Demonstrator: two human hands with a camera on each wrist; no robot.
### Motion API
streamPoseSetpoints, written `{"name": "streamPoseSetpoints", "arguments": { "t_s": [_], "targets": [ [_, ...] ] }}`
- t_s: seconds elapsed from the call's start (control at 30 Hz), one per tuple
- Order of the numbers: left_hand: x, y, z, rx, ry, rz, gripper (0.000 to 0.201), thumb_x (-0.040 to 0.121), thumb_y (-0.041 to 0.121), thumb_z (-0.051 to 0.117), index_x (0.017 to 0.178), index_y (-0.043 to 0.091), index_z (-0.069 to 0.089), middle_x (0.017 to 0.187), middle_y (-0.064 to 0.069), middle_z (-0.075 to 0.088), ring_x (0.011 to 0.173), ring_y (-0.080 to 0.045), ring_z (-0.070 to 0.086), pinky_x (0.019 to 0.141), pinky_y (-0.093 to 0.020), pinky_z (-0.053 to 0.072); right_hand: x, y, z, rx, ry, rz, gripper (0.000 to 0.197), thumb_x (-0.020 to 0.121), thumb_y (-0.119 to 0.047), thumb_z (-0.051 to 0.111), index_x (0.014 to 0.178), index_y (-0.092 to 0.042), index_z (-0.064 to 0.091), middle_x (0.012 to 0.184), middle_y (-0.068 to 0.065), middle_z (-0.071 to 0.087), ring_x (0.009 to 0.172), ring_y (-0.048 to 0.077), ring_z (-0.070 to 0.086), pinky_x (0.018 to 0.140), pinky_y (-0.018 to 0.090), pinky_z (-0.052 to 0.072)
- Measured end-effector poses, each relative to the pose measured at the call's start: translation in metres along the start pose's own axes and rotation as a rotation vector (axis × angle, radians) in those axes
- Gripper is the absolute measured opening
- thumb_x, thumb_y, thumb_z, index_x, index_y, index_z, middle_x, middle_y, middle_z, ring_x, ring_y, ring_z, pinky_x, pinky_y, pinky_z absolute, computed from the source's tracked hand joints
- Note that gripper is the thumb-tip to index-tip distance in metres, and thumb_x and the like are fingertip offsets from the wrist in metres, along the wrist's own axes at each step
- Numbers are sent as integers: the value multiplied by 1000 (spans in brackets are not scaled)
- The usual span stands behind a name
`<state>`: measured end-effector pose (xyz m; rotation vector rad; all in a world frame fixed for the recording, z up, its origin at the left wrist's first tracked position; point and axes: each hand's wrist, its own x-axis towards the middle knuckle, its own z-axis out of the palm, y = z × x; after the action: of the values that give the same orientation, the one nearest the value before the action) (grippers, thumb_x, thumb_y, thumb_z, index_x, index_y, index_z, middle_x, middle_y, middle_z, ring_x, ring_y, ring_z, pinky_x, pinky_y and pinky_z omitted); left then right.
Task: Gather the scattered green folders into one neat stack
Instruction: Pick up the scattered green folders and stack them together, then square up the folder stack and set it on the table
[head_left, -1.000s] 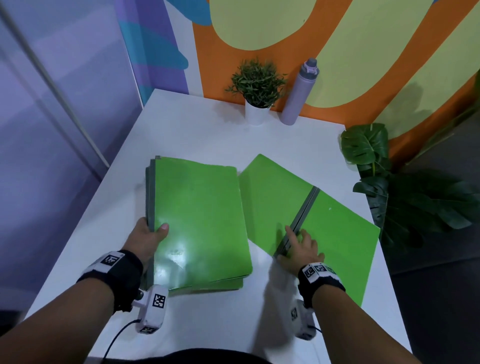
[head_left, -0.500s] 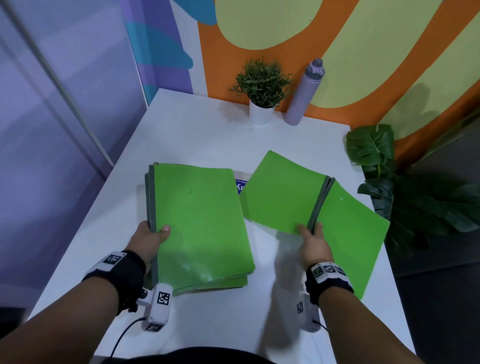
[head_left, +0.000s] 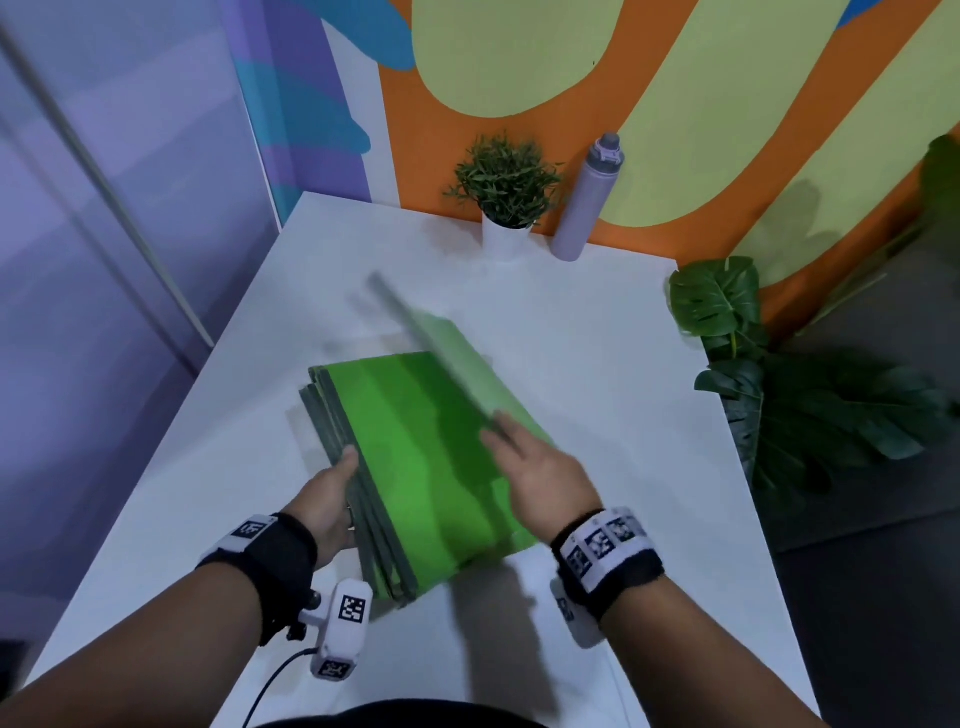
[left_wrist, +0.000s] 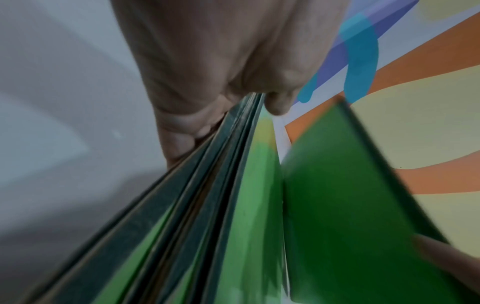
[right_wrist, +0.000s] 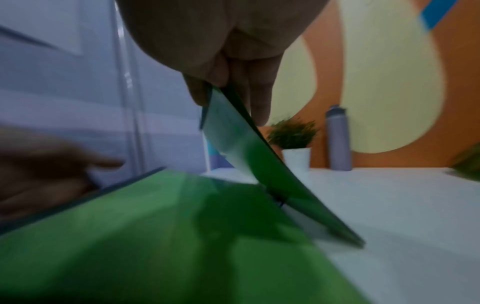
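A stack of green folders (head_left: 415, 457) with grey spines lies on the white table (head_left: 597, 338), turned slightly clockwise. My left hand (head_left: 332, 499) grips the stack's spine edge (left_wrist: 228, 164), thumb on top and fingers underneath. My right hand (head_left: 530, 467) pinches the spine of one more green folder (head_left: 457, 358), thumb on one side and fingers on the other. That folder (right_wrist: 254, 164) is folded shut and tilted on edge above the stack's right side, blurred by motion. Its lower edge meets the stack's top cover (right_wrist: 182, 226).
A small potted plant (head_left: 506, 187) and a lilac bottle (head_left: 587, 200) stand at the table's far edge by the painted wall. A large leafy plant (head_left: 769, 374) rises past the table's right edge. A cable (head_left: 270, 686) trails from my left wrist camera.
My right hand folded the open folder shut, lifted it from the table's right side and swung it left over the stack. The stack rotated a little under my left hand.
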<state>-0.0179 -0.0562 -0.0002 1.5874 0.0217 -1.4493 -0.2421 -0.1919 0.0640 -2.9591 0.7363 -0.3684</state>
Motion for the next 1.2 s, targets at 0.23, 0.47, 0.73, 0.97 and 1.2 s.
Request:
{"name": "streamPoseSetpoints", "arguments": {
  "t_s": [0.23,0.47,0.73,0.97,1.2],
  "targets": [
    [-4,-2,13,90,58,62,128,51,85,63,152,22,17,162,-10,17,145,-40,24,109,-63,31,-46,-36,48,148,-442,-240,47,79,-7,43,123,-20,44,120,5,63,97,27,64,66,40,57],
    [-1,-11,25,231,263,71,107,70,45,80,147,3,19,152,-21,33,137,-41,35,101,-55,41,-58,-10,63,227,-507,-118,63,65,3,59,124,-21,56,142,1,50,128,27,49,103,50,41],
    [-17,-7,29,238,247,252,83,72,12,79,137,10,29,149,-21,36,135,-41,37,109,-55,36,-59,2,62,389,-267,40,55,72,2,52,124,-12,60,133,12,58,120,32,56,100,43,45],
    [-45,25,25,349,-30,542,47,82,-4,67,107,34,54,109,-6,69,106,-25,65,93,-41,51,-22,54,13,1040,-17,980,83,89,-34,60,150,-22,5,157,5,19,143,26,22,112,39,23],
    [-43,42,25,439,-69,582,62,89,-3,52,114,54,47,127,-12,58,113,-24,53,96,-44,44,-18,50,-5,1454,383,784,36,87,1,58,118,-19,57,118,7,67,112,29,61,96,45,47]
  ]
}}
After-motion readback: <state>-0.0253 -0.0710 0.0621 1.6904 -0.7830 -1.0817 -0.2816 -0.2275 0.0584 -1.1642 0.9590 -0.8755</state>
